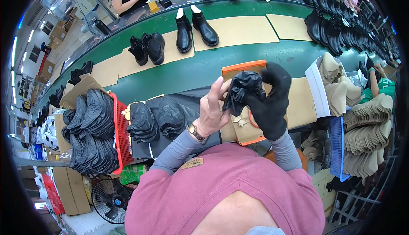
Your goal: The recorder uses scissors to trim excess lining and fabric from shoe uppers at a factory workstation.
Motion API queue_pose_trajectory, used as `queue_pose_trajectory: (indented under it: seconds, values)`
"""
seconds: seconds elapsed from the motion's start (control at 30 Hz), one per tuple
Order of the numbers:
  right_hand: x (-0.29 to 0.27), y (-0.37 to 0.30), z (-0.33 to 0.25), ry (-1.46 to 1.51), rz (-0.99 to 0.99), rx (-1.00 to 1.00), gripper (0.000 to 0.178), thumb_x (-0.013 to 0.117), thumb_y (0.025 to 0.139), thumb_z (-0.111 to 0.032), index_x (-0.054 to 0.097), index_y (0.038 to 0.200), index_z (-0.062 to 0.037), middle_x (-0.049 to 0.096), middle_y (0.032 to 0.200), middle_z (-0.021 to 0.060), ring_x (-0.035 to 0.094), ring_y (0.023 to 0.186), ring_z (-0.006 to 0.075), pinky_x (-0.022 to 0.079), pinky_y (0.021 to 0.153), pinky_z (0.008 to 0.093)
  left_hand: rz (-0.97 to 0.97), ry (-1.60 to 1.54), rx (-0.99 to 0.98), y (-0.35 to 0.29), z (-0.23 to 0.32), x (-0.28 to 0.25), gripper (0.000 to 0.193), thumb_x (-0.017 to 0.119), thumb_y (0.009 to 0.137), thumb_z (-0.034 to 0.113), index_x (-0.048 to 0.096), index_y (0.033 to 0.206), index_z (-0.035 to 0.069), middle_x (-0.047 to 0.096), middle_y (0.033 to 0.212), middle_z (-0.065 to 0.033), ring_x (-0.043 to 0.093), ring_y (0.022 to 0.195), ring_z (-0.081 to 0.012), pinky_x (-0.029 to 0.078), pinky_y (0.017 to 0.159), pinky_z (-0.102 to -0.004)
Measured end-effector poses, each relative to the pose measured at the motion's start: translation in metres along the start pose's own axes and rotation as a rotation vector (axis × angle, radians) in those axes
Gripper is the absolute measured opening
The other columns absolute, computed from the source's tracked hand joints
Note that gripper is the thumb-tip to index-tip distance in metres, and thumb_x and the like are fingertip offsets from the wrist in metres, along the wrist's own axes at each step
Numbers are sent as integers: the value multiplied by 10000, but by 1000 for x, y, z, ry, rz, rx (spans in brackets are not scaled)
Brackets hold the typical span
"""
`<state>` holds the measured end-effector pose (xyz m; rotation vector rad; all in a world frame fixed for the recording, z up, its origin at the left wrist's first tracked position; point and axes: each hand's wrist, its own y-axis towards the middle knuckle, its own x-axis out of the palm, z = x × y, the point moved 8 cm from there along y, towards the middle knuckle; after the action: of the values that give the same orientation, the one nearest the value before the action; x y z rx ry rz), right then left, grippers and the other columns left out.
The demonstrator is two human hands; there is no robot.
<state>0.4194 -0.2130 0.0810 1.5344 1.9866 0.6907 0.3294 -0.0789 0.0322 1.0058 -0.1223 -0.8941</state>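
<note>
A worker in a pink top gripped a crumpled black plastic bundle [244,89] at a green worktop [179,74], holding it over an open orange-edged box [243,68] near the worktop's near edge. The bare left hand [211,110], a watch at its wrist, had thumb and fingers clamped on the bundle's left side. The right hand [272,103], in a black glove, touched the right side with its fingers bent; how firmly it gripped could not be told. Pale scraps [242,121] lay inside the box. To its left, more black bundles [171,115] sat on a dark sheet [194,103], beside a red basket [121,133]. Black boots [184,34] stood on cardboard toward the far edge, while tan insoles [362,139] filled a blue basket [336,147] beyond the box's right.
</note>
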Motion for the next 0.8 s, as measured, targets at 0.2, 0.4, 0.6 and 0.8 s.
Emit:
queue_pose_trajectory:
  seconds: [0.2, 0.4, 0.6, 0.8]
  values:
    - [19, 2, 11, 7, -396, -71, 428, 698, 689, 68, 636, 1091, -66, 653, 1007, 118, 634, 955, 321, 513, 807, 392, -69, -206, -68, 18, 20, -2, 894, 721, 605, -63, 345, 1413, 4, 604, 1216, -211, 593, 1103, -403, 499, 916, -391]
    - [28, 1, -9, -32, -619, -111, 574, 777, 658, -24, 590, 1199, -68, 590, 1198, 128, 578, 1100, 283, 461, 921, 397, -130, 79, 8, 17, 7, -16, 598, 670, 603, -77, 608, 1189, 26, 661, 1108, -147, 642, 1053, -341, 531, 884, -392]
    - [29, -53, 65, 986, -516, 906, 651, 651, 859, -118, 367, 1440, -53, 522, 1354, 111, 520, 1230, 232, 423, 1030, 409, 62, 267, 356, 19, 37, -39, 264, 708, 745, 97, 676, 1001, 42, 656, 1058, -132, 659, 1017, -350, 553, 884, -466]
    - [52, -48, 74, 1293, -347, 927, 440, 533, 923, 8, 460, 1353, -48, 575, 1267, 91, 559, 1160, 206, 455, 995, 350, 182, 260, 128, 11, 23, -31, 526, 717, 767, 6, 546, 1263, 47, 531, 1198, -157, 557, 1146, -300, 482, 981, -422]
